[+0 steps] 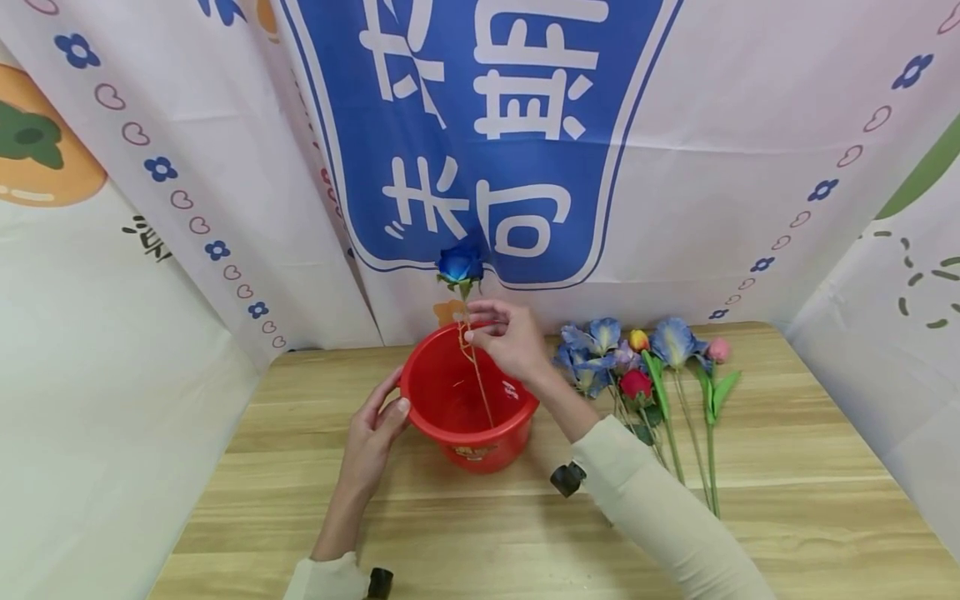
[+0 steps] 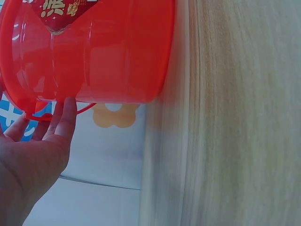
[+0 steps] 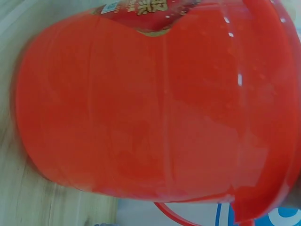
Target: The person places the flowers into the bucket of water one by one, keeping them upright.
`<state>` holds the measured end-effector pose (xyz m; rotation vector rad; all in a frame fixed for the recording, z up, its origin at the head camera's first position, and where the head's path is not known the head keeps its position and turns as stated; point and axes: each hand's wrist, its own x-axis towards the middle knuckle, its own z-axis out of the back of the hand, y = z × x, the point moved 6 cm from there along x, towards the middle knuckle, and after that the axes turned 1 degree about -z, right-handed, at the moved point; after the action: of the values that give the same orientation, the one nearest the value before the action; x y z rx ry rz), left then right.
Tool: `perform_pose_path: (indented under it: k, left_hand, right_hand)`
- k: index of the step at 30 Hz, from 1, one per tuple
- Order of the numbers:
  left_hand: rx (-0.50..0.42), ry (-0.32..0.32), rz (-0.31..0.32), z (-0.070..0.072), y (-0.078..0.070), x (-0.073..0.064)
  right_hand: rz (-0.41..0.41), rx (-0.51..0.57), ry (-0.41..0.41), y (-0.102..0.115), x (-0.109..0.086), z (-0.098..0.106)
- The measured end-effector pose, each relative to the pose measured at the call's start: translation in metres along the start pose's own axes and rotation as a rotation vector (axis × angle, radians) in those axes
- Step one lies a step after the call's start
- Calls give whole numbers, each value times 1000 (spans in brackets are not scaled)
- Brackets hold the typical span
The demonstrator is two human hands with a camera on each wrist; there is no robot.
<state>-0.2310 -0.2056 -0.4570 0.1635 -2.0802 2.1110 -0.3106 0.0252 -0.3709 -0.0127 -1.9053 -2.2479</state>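
Observation:
A red bucket [image 1: 491, 454] stands upright on the wooden table. My left hand [image 1: 372, 429] holds its left side at the rim, and in the left wrist view the fingers [image 2: 68, 117] touch the outer wall beside the thin handle [image 2: 87, 108]. Above the bucket, my right hand [image 1: 513, 340] pinches the stem of a blue artificial rose [image 1: 460, 264] between thumb and fingers. The bloom is up, and the lower stem [image 1: 480, 383] slants down inside the bucket. In the right wrist view the bucket wall [image 3: 141, 113] fills most of the picture and hides the hand.
Right of the bucket lie several artificial flowers: blue irises [image 1: 672, 342], a red rose [image 1: 636, 384], a yellow-orange bud [image 1: 638, 339] and a pink tulip [image 1: 718, 350]. Their stems point toward the table's front. A printed cloth [image 1: 675, 242] hangs behind the table [image 1: 480, 533].

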Motion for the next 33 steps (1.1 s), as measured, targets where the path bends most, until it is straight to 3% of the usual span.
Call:
perform_pose_path:
  k: [8, 21, 33]
  left_hand:
    - [-19, 10, -6, 0, 2, 0]
    - [-4, -2, 2, 0, 1, 0]
    - [-27, 0, 10, 0, 3, 0]
  right_hand:
    - [-34, -67, 47, -8, 5, -13]
    - [-131, -60, 91, -19, 9, -21]
    - [-177, -175, 112, -22, 7, -23]
